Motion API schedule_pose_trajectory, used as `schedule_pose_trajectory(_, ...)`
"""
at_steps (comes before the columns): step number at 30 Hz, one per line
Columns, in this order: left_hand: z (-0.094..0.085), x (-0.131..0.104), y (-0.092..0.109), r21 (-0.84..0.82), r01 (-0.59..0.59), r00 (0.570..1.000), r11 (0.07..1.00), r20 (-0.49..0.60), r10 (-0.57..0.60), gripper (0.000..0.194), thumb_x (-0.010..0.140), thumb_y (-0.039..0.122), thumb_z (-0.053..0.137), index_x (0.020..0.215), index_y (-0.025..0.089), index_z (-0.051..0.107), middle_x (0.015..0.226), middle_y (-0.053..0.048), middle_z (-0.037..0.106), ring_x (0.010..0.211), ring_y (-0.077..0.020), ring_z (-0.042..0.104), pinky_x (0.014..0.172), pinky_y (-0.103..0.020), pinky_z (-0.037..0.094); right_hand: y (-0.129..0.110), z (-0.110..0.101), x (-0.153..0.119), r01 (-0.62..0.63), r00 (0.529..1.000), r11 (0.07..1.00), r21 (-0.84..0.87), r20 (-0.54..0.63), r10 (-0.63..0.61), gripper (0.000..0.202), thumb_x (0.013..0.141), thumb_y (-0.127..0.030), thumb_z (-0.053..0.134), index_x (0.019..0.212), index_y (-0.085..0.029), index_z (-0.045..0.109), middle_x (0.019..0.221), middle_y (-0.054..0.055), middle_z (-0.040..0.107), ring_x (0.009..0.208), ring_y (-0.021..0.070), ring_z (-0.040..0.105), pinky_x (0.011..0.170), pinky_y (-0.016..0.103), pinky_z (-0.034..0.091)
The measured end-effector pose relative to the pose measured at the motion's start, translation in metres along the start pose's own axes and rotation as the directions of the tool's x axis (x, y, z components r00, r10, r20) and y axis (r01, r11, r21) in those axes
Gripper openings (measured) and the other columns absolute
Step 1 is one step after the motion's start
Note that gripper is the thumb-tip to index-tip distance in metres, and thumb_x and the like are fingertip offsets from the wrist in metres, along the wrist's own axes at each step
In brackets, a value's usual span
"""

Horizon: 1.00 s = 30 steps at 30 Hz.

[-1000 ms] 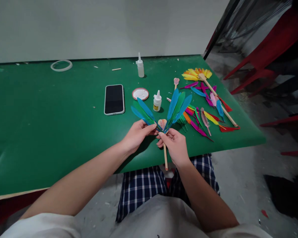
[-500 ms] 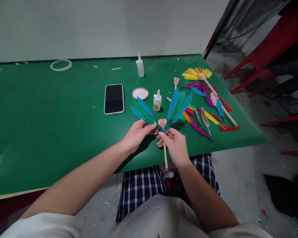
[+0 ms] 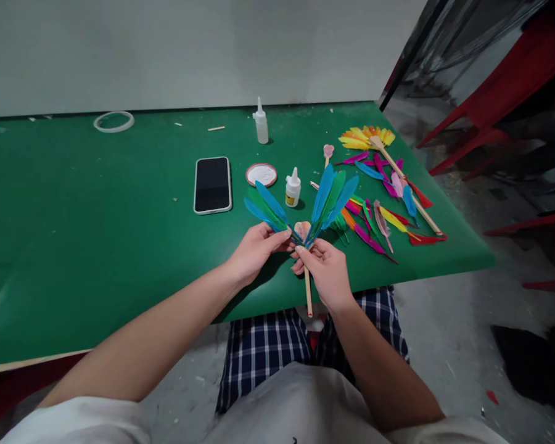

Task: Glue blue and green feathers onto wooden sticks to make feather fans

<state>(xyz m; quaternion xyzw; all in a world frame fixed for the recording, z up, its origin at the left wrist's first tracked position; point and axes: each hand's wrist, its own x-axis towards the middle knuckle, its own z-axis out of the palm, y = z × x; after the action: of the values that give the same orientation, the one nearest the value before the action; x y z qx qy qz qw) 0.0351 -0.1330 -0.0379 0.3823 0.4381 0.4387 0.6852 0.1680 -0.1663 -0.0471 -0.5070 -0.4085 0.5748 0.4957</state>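
Near the front edge of the green table, my left hand (image 3: 258,251) pinches the lower ends of the left blue and green feathers (image 3: 269,206). My right hand (image 3: 324,270) is closed around the base of a wooden stick (image 3: 308,293) and the right group of feathers (image 3: 330,197). The two groups spread apart in a V, with a pinkish heart-shaped head (image 3: 302,230) between them. The stick points down toward my lap. Both hands nearly touch at the stick's top. Fingers hide where the quills meet the wood.
Beyond my hands on the green table (image 3: 120,246) are a glue bottle (image 3: 293,188), a round lid (image 3: 261,175), a phone (image 3: 213,185) and a second bottle (image 3: 261,123). Loose feathers (image 3: 370,237) and a yellow feather fan (image 3: 365,137) lie to the right. A tape ring (image 3: 113,122) is far left.
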Motion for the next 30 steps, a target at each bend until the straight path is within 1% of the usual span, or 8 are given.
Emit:
schedule_pose_trajectory(11, -0.0005, 0.0007, -0.0007, -0.007, -0.006, 1.0, 1.0, 0.013, 0.006, 0.018, 0.07, 0.027, 0.066, 0.075, 0.011, 0.061, 0.072, -0.002, 0.064, 0.066, -0.0106, 0.058, 0.067, -0.024, 0.047, -0.0003, -0.0004, 0.0, 0.002, 1.0, 1.0, -0.003, 0.0, -0.002, 0.016, 0.071, -0.031, 0.062, 0.074, -0.015, 0.06, 0.061, -0.001, 0.063, 0.045, 0.0075, 0.057, 0.045, 0.019, 0.051)
schedule_pose_trajectory(16, -0.0006, 0.0007, 0.0012, 0.035, -0.028, 1.0, 0.999, 0.007, 0.028, 0.02, 0.069, 0.028, 0.066, 0.079, 0.011, 0.061, 0.072, -0.003, 0.064, 0.068, -0.0125, 0.059, 0.07, -0.027, 0.047, 0.0011, -0.0002, -0.0005, 0.01, 1.0, 1.0, 0.028, 0.004, -0.011, 0.017, 0.072, -0.033, 0.061, 0.076, -0.016, 0.059, 0.063, -0.001, 0.064, 0.047, 0.0079, 0.058, 0.046, 0.02, 0.052)
schedule_pose_trajectory(21, -0.001, -0.0004, 0.0038, 0.072, -0.064, 0.998, 0.995, -0.01, 0.065, 0.022, 0.069, 0.03, 0.066, 0.08, 0.012, 0.062, 0.074, -0.004, 0.065, 0.069, -0.0133, 0.06, 0.065, -0.025, 0.046, 0.0011, -0.0004, -0.001, 0.007, 1.0, 0.998, 0.055, 0.009, -0.007, 0.019, 0.071, -0.034, 0.063, 0.076, -0.016, 0.059, 0.064, -0.001, 0.064, 0.05, 0.0091, 0.059, 0.048, 0.021, 0.052)
schedule_pose_trajectory(26, -0.0003, -0.0011, 0.0054, 0.048, -0.06, 0.998, 0.997, -0.008, 0.06, 0.021, 0.069, 0.031, 0.067, 0.079, 0.012, 0.063, 0.076, -0.004, 0.065, 0.068, -0.0128, 0.06, 0.062, -0.024, 0.047, 0.0011, 0.0001, -0.0013, 0.01, 1.0, 0.998, 0.068, 0.007, -0.011, 0.018, 0.071, -0.033, 0.063, 0.074, -0.016, 0.059, 0.063, -0.001, 0.064, 0.048, 0.008, 0.058, 0.048, 0.02, 0.052)
schedule_pose_trajectory(30, 0.0002, -0.0013, 0.005, 0.073, -0.061, 0.998, 0.995, -0.027, 0.064, 0.021, 0.068, 0.031, 0.068, 0.078, 0.012, 0.063, 0.076, -0.003, 0.065, 0.068, -0.0124, 0.059, 0.062, -0.023, 0.046, 0.0007, 0.0009, -0.0011, 0.003, 1.0, 0.998, 0.064, -0.001, -0.003, 0.019, 0.071, -0.034, 0.063, 0.075, -0.016, 0.059, 0.064, -0.001, 0.063, 0.048, 0.0077, 0.058, 0.047, 0.02, 0.052)
